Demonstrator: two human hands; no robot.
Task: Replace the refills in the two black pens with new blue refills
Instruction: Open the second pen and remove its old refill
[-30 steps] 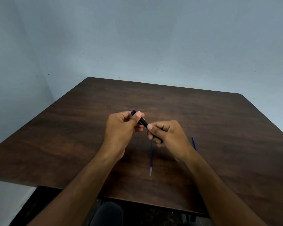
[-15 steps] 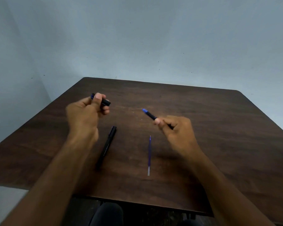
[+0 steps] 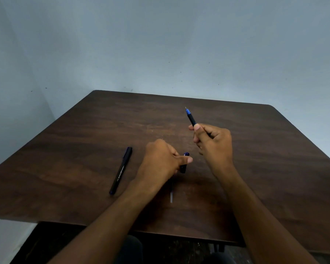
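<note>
Pale blue-grey walls meet in a corner behind a dark wooden table (image 3: 236, 168) that fills most of the view, its near edge cut by both forearms reaching in from below; the right hand (image 3: 212, 143) is raised above the tabletop, fingers curled and thumb pressed around the lower part of an uncapped pen (image 3: 191, 117), whose black barrel, blue collar and fine tip stick up and away past the thumb, the rest of it hidden inside the fist; the left hand (image 3: 161, 161) sits lower and nearer, knuckles up, thumb stretched to the right, pinching a short black cap (image 3: 184, 162) with a blue end that pokes out on both sides of the thumb; whether the cap touches the table cannot be told; a second pen (image 3: 121, 170), capped, lies flat to the left of that hand, apart from it; a thin refill (image 3: 171, 195) lies between the forearms, its upper part covered by the left wrist, only the pale end clear.
</note>
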